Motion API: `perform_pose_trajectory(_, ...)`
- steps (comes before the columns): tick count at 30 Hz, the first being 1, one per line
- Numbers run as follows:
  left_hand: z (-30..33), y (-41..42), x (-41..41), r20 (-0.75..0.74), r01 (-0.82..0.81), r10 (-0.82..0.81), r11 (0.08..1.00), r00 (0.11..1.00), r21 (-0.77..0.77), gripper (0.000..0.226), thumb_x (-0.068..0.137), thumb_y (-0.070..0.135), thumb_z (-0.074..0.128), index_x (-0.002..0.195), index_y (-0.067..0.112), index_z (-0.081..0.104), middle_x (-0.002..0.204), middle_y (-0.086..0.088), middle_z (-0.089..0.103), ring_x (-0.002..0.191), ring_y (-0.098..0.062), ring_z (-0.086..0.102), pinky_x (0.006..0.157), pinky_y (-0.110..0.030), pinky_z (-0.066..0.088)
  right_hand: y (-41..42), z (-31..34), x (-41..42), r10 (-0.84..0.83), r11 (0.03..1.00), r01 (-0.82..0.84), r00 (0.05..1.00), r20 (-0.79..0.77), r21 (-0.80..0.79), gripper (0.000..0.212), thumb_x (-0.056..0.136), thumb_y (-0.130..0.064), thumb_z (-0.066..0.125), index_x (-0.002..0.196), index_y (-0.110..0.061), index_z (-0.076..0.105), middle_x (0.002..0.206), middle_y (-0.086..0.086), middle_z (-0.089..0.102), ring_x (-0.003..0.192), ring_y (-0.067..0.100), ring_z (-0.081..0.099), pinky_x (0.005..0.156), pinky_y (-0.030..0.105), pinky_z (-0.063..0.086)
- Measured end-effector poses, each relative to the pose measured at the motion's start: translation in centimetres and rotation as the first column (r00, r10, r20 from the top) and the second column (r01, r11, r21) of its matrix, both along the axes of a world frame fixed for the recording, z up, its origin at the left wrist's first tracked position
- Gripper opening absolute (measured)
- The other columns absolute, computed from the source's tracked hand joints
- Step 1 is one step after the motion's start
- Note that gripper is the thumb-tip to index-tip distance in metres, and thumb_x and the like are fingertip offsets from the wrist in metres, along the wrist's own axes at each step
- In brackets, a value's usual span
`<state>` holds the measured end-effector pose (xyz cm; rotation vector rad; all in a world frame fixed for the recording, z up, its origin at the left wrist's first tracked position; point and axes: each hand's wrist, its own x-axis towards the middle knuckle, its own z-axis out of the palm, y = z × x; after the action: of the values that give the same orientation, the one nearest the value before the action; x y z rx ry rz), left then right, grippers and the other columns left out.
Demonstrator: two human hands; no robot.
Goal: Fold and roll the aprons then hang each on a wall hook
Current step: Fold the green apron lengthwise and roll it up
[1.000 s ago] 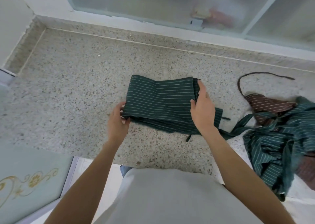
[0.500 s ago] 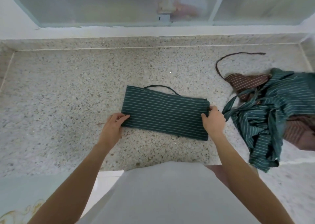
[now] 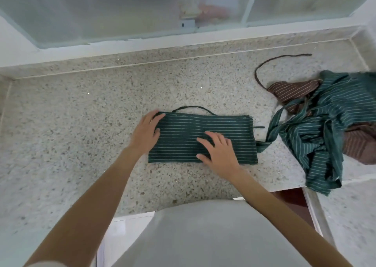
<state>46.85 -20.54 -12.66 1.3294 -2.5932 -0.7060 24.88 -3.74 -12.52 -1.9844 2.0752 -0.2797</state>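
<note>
Speckled terrazzo forms the worktop (image 3: 81, 124), a matte stone surface of pale grey with brown and dark flecks, bordered at the far side by a raised ledge of the same material. Beyond the ledge stands a frosted glass window (image 3: 122, 8) in a pale frame; what lies behind the glass is blurred.

Folded apron (image 3: 203, 138): dark green woven fabric with thin pale stripes running lengthwise, folded into a flat rectangle on the worktop. A thin loop of strap arches out from its far edge, and a short strap end projects from its right edge.

Left hand (image 3: 145, 133): fingers extended and flat, resting on the left end of the folded apron, fingertips at the far left corner.

Right hand (image 3: 218, 151): fingers spread and straight, palm down, pressing the near central part of the folded apron. Neither hand grips the fabric.

To the right of the right hand, well apart from it, lies a crumpled pile of unfolded aprons (image 3: 325, 128): green striped fabric tangled over brown striped fabric (image 3: 293, 91). One green strap trails from the pile to the right edge of the folded apron. A thin brown strap (image 3: 264, 63) curves across the worktop beyond the pile. The pile's near edge overhangs the worktop.
</note>
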Motion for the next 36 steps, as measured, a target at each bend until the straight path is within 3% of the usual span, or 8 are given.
perform_pose_trajectory(4, -1.2, -2.8, -0.4, 0.066, 0.085, -0.086, 0.996, 0.994, 0.013, 0.045, 0.091, -0.002, 0.045, 0.131, 0.017, 0.052, 0.131, -0.009, 0.053, 0.121, -0.029, 0.042, 0.104, -0.037, 0.034, 0.8, -2.5, 0.7, 0.084, 0.965, -0.074, 0.996, -0.028, 0.252, 0.048, 0.098, -0.052, 0.009, 0.144, -0.046, 0.021, 0.157, -0.009, 0.012, 0.145, 0.023, 0.009, 0.116, 0.053, 0.010)
perform_pose_trajectory(7, -0.7, -2.4, 1.3, 0.044, 0.016, -0.018, 0.999, 0.999, 0.032, 0.041, 0.088, 0.000, 0.053, 0.122, 0.021, 0.060, 0.110, -0.006, 0.062, 0.098, -0.026, 0.054, 0.085, -0.033, 0.044, -0.4, -2.5, -1.2, 0.141, 0.974, -0.088, 0.957, -0.255, 0.207, 0.046, 0.097, -0.039, 0.035, 0.142, -0.044, 0.030, 0.154, -0.002, 0.026, 0.142, 0.034, 0.021, 0.111, 0.063, 0.014)
perform_pose_trajectory(11, 0.6, 1.2, 3.1, 0.036, -0.100, 0.093, 0.949, 0.995, 0.298, 0.047, 0.080, 0.016, 0.071, 0.124, 0.020, 0.056, 0.104, -0.004, 0.062, 0.081, -0.014, 0.056, 0.080, -0.030, 0.050, -4.4, -0.6, -3.3, 0.018, 0.984, 0.060, 0.907, -0.420, 0.171, 0.073, 0.088, -0.030, 0.062, 0.147, -0.039, 0.021, 0.157, 0.005, 0.014, 0.144, 0.036, 0.006, 0.109, 0.062, -0.012)
perform_pose_trajectory(13, 1.0, 3.8, 3.2, 0.018, -0.046, 0.042, 0.934, 0.999, 0.355, 0.057, 0.076, 0.020, 0.076, 0.127, 0.020, 0.049, 0.111, -0.003, 0.053, 0.084, -0.015, 0.056, 0.080, -0.031, 0.050, -6.3, 0.0, -4.1, -0.024, 0.985, 0.103, 0.881, -0.473, 0.142, 0.082, 0.078, -0.022, 0.074, 0.146, -0.033, 0.029, 0.154, 0.008, 0.025, 0.142, 0.035, 0.018, 0.111, 0.059, -0.002)
perform_pose_trajectory(19, -0.1, 5.6, 2.5, 0.105, 0.404, -0.398, 0.914, 0.912, -0.046, 0.039, 0.073, 0.027, 0.075, 0.107, 0.023, 0.058, 0.117, -0.001, 0.054, 0.112, -0.019, 0.046, 0.095, -0.031, 0.035, -6.3, -0.5, -4.7, 0.035, 0.999, -0.036, 0.951, -0.309, 0.000, 0.045, 0.069, 0.007, 0.071, 0.109, -0.012, 0.062, 0.118, 0.011, 0.057, 0.114, 0.030, 0.052, 0.096, 0.041, 0.037)
perform_pose_trajectory(30, 2.6, 5.6, 1.3, -0.037, 0.208, -0.215, 0.969, 0.976, -0.137, 0.026, 0.087, 0.033, 0.045, 0.095, 0.018, 0.065, 0.082, 0.006, 0.068, 0.058, -0.011, 0.058, 0.071, -0.032, 0.053, -3.7, -1.0, -6.8, 0.125, 0.985, -0.127, 0.992, 0.023, 0.120, 0.059, 0.084, -0.017, 0.063, 0.136, -0.007, 0.038, 0.141, 0.008, 0.043, 0.136, 0.020, 0.034, 0.119, 0.042, 0.002)
perform_pose_trajectory(33, 5.7, 5.2, -0.1, -0.193, 0.143, -0.198, 0.953, 0.961, -0.267, 0.020, 0.090, 0.028, 0.050, 0.096, 0.014, 0.063, 0.082, 0.003, 0.067, 0.057, -0.010, 0.055, 0.057, -0.024, 0.048, -3.8, -0.4, -6.3, -0.048, 0.999, 0.042, 0.969, 0.244, 0.030, 0.038, 0.081, -0.013, 0.068, 0.116, -0.009, 0.053, 0.110, 0.004, 0.061, 0.113, 0.023, 0.053, 0.113, 0.042, 0.027)
perform_pose_trajectory(36, 8.8, 4.3, -1.9, -0.317, 0.083, -0.192, 0.941, 0.929, -0.328, 0.025, 0.093, 0.029, 0.050, 0.099, 0.010, 0.066, 0.087, 0.001, 0.067, 0.064, -0.009, 0.057, 0.058, -0.017, 0.045, -3.6, -0.1, -5.8, -0.178, 0.980, 0.197, 0.860, 0.478, 0.010, 0.022, 0.085, -0.015, 0.066, 0.106, -0.011, 0.059, 0.100, 0.002, 0.067, 0.092, 0.019, 0.063, 0.083, 0.028, 0.048)
